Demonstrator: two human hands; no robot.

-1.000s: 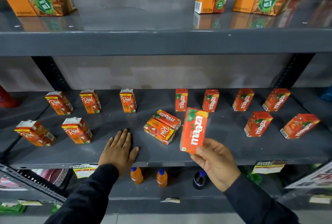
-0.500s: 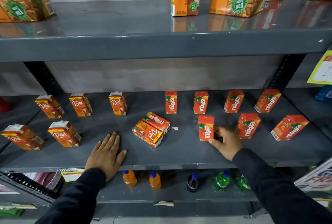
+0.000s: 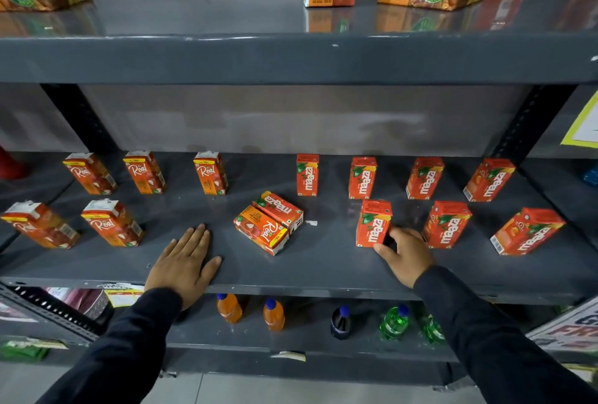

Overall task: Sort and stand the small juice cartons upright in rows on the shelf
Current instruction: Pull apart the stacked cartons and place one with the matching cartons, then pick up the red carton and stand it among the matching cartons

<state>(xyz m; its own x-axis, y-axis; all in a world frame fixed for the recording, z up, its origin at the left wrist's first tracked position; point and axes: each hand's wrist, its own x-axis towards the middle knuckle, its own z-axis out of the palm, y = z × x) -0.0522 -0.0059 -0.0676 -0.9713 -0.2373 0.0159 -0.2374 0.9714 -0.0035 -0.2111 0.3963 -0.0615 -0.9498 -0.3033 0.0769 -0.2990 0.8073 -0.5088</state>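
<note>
Red Maaza carton (image 3: 373, 224) upright w/ right hand (image 3: 404, 253) fingers curled round it; left hand (image 3: 182, 266) flat, empty.

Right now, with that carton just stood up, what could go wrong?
1. The right hand touches the front-row Maaza carton; a rough withdrawal might tip it.
2. The lying Real carton and lying Maaza carton touch, so lifting one may drag the other.

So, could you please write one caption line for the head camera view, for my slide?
Right hand stands a Maaza carton upright on the shelf; two cartons lie flat.
</note>
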